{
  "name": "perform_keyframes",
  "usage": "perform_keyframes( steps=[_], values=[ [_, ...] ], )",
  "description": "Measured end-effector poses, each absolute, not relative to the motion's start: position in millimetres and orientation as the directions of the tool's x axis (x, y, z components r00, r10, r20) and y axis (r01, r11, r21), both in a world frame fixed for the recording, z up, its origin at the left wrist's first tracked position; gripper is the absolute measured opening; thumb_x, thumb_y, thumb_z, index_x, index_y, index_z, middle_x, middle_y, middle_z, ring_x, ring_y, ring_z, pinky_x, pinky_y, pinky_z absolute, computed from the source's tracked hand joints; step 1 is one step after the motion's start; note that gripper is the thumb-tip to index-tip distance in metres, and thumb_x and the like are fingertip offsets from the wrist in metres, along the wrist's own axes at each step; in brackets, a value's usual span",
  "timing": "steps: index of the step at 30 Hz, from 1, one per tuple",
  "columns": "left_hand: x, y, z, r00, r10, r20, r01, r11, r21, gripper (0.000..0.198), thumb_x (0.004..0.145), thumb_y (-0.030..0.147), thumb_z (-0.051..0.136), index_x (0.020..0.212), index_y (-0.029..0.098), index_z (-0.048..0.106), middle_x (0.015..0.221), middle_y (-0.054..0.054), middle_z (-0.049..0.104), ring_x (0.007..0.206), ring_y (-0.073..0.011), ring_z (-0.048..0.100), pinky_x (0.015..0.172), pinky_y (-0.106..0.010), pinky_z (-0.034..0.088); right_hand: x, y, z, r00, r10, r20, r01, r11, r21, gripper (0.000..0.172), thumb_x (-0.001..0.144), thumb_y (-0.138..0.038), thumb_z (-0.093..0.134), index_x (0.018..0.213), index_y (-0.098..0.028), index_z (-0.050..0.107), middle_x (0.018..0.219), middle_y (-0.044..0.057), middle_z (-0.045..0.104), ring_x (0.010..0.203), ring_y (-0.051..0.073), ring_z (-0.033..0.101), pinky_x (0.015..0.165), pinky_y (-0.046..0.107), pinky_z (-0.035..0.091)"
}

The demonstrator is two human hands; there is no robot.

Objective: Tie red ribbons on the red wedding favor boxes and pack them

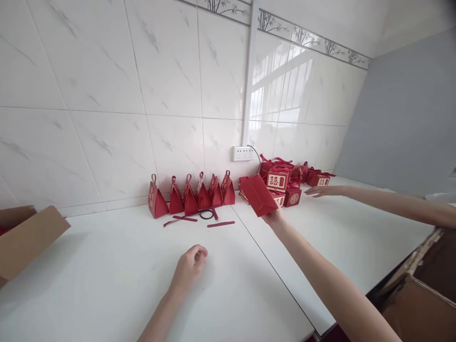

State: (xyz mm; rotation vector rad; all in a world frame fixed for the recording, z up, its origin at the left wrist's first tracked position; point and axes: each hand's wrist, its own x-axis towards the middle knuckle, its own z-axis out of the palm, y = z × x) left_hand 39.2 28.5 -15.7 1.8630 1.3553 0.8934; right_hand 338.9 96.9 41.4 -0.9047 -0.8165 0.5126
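Observation:
My right hand (273,217) grips a red gift box (259,195) from below, holding it up and tilted in front of a pile of boxes. Low over the white table, my left hand (193,260) has its fingers loosely curled, and I see nothing in them. Beyond it lie dark red ribbon strips (221,224) and a black ring (206,214). Several triangular red boxes with loops on top (191,202) stand in a row along the wall. Piled red boxes with ribbons (278,180) sit behind the held box.
A co-worker's hand (322,191) reaches in from the right, beside the pile. An open cardboard box (33,242) stands at the left edge, and another cardboard box (420,304) is at the lower right. A seam crosses the white table (117,280). A power strip (243,153) hangs on the wall.

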Motion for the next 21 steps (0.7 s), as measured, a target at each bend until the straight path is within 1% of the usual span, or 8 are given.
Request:
perform_keyframes(
  steps=[3, 5, 9, 11, 14, 15, 16, 21],
  values=[
    [40.8, 22.2, -15.8, 0.249, 0.951, 0.184, 0.501, -0.289, 0.816, 0.018, 0.077, 0.028, 0.038, 0.074, 0.021, 0.054, 0.073, 0.000, 0.061, 0.070, -0.0167, 0.058, 0.065, -0.027, 0.042, 338.2, 80.5, 47.1, 0.691, 0.564, 0.453, 0.197, 0.456, -0.868, 0.022, 0.084, -0.039, 0.032, 0.086, -0.022, 0.045, 0.085, 0.007, 0.059, 0.086, 0.021, 0.057, 0.073, 0.035, 0.048],
    [42.2, 19.8, -16.4, 0.265, 0.943, 0.202, 0.480, -0.311, 0.820, 0.019, 0.078, 0.028, 0.038, 0.075, 0.020, 0.055, 0.073, -0.001, 0.062, 0.069, -0.0161, 0.057, 0.065, -0.027, 0.042, 334.4, 73.7, 47.7, 0.686, 0.517, 0.512, 0.343, 0.391, -0.854, 0.023, 0.085, -0.038, 0.031, 0.093, -0.020, 0.043, 0.094, 0.010, 0.057, 0.091, 0.022, 0.055, 0.078, 0.037, 0.045],
    [43.2, 18.6, -17.3, 0.275, 0.947, 0.167, 0.448, -0.280, 0.849, 0.021, 0.081, 0.030, 0.035, 0.077, 0.020, 0.054, 0.077, -0.001, 0.062, 0.065, -0.0145, 0.054, 0.059, -0.025, 0.039, 312.7, 67.1, 22.4, 0.525, 0.629, 0.573, 0.528, 0.287, -0.799, 0.023, 0.075, -0.035, 0.049, 0.091, -0.018, 0.047, 0.081, 0.008, 0.058, 0.071, 0.023, 0.056, 0.065, 0.035, 0.044],
    [43.0, 18.4, -17.1, 0.280, 0.948, 0.153, 0.450, -0.271, 0.851, 0.021, 0.081, 0.029, 0.035, 0.077, 0.020, 0.053, 0.076, -0.001, 0.061, 0.063, -0.0134, 0.052, 0.057, -0.024, 0.037, 301.4, 65.3, 0.8, 0.395, 0.714, 0.578, 0.668, 0.209, -0.714, 0.033, 0.073, -0.036, 0.053, 0.099, -0.017, 0.049, 0.086, 0.009, 0.060, 0.066, 0.023, 0.058, 0.057, 0.032, 0.041],
    [42.8, 18.9, -16.0, 0.294, 0.945, 0.145, 0.454, -0.271, 0.849, 0.020, 0.081, 0.026, 0.034, 0.075, 0.020, 0.052, 0.073, 0.000, 0.058, 0.061, -0.0123, 0.048, 0.057, -0.023, 0.035, 295.7, 68.4, -22.9, 0.220, 0.817, 0.533, 0.887, 0.060, -0.459, 0.047, 0.078, -0.037, 0.048, 0.119, -0.015, 0.041, 0.108, 0.015, 0.059, 0.076, 0.026, 0.062, 0.056, 0.032, 0.042],
    [42.7, 19.5, -15.7, 0.296, 0.945, 0.138, 0.453, -0.266, 0.851, 0.020, 0.081, 0.026, 0.034, 0.075, 0.020, 0.052, 0.073, 0.000, 0.058, 0.061, -0.0122, 0.048, 0.056, -0.023, 0.034, 297.2, 72.2, -25.3, 0.215, 0.825, 0.522, 0.914, 0.018, -0.405, 0.049, 0.080, -0.038, 0.045, 0.122, -0.014, 0.038, 0.113, 0.017, 0.057, 0.081, 0.027, 0.063, 0.057, 0.033, 0.043],
    [42.7, 20.3, -15.6, 0.296, 0.946, 0.132, 0.449, -0.260, 0.855, 0.020, 0.081, 0.026, 0.034, 0.075, 0.020, 0.052, 0.073, 0.000, 0.058, 0.061, -0.0121, 0.047, 0.056, -0.023, 0.034, 299.7, 77.8, -24.5, 0.251, 0.812, 0.527, 0.914, -0.021, -0.404, 0.051, 0.082, -0.038, 0.043, 0.125, -0.012, 0.035, 0.116, 0.018, 0.055, 0.085, 0.028, 0.063, 0.059, 0.034, 0.044],
    [42.3, 25.2, -15.8, 0.289, 0.952, 0.095, 0.447, -0.222, 0.866, 0.017, 0.080, 0.026, 0.036, 0.075, 0.020, 0.051, 0.070, 0.001, 0.055, 0.058, -0.0116, 0.044, 0.054, -0.023, 0.032, 308.2, 126.9, 10.9, 0.518, 0.673, 0.528, 0.797, -0.156, -0.583, 0.061, 0.085, -0.043, 0.037, 0.134, -0.011, 0.021, 0.127, 0.021, 0.046, 0.094, 0.031, 0.062, 0.067, 0.038, 0.048]
  ],
)
